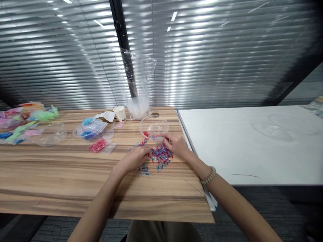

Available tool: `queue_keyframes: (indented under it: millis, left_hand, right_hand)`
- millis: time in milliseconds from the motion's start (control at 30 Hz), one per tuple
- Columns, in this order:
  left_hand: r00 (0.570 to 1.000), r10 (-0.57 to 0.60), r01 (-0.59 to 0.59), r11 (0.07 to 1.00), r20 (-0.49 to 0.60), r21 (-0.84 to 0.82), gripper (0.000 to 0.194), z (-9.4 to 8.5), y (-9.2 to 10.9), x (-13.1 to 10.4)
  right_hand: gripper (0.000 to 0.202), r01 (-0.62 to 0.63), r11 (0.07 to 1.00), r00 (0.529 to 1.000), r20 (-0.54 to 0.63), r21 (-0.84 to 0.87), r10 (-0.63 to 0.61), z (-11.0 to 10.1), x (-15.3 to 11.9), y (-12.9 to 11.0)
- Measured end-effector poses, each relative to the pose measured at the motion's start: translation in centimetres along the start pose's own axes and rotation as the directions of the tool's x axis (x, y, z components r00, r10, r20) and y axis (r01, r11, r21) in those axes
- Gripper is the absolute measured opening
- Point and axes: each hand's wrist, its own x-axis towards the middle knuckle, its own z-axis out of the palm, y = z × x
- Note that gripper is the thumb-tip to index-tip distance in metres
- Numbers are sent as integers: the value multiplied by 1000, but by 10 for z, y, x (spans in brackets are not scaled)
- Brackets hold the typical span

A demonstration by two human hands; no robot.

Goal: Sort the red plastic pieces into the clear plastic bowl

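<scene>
Loose small red and blue pieces (162,155), like short cut tubes, lie heaped on the wooden table between my two hands. My left hand (136,158) is at the left edge of the heap, its fingers curled and pressed together. On the heap's upper right, close to the clear plastic bowl (143,129), my right hand (176,144) has thumb and fingers pinched. What either hand holds, if anything, is too small to make out. The bowl stands just behind the heap, with some red and blue pieces seen at its near side.
Left of the heap are a bag of red pieces (98,145), a clear container (75,133) with bagged blue pieces and a paper cup (119,113). A clear bag of white material (138,107) stands behind. Colourful bags (41,115) lie far left. A white table (217,144) adjoins right.
</scene>
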Motion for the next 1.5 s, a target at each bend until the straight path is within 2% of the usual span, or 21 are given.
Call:
queue_keyframes:
  millis: [300, 733, 1500]
  left_hand:
    - [999, -38, 37, 997, 2, 60, 12, 2, -4, 1]
    - [999, -26, 26, 999, 21, 27, 14, 4, -5, 1]
    - [998, -49, 46, 997, 36, 65, 14, 0, 5, 0]
  right_hand:
    - [21, 16, 1000, 1000, -11, -4, -16, -1, 0, -1]
    - [21, 28, 1000, 1000, -9, 14, -28, -1, 1, -1]
    - [20, 12, 1000, 1000, 9, -4, -12, -3, 2, -5]
